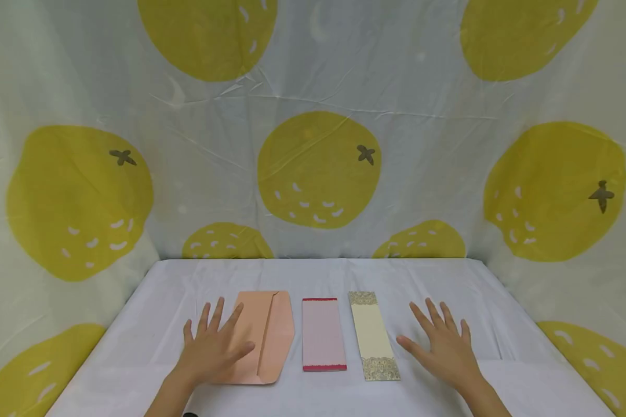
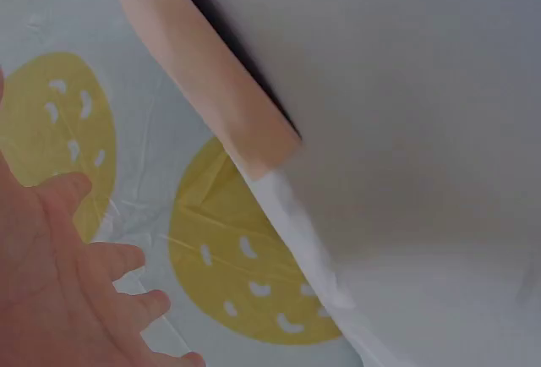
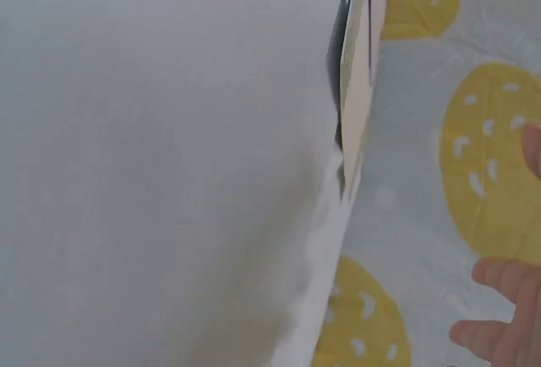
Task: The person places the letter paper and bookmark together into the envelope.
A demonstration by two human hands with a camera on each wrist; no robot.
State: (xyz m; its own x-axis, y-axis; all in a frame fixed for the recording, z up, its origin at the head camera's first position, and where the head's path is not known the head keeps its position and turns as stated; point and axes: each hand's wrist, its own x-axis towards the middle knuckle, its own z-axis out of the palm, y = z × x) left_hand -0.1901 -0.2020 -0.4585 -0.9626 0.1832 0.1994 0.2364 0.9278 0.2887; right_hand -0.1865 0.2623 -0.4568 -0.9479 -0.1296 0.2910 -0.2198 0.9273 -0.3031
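My left hand (image 1: 211,350) is spread with straight fingers above the left part of a peach envelope (image 1: 279,336), holding nothing. The envelope lies with its pointed flap unfolded to the right; it also shows in the left wrist view (image 2: 220,88). Right of it lies a pale pink card (image 1: 323,335) with red bands at both ends. Beside that, slightly tilted, is a cream card (image 1: 371,331) with lacy patterned ends. My right hand (image 1: 443,350), fingers fanned out, is to the right of the cream card and grips nothing. Whether either palm touches anything cannot be told.
A white cloth covers the table (image 1: 417,278). White curtains (image 1: 422,145) printed with big yellow fruit hang at the back and both sides. A small dark object (image 1: 190,414) peeks in at the bottom edge beside the left forearm.
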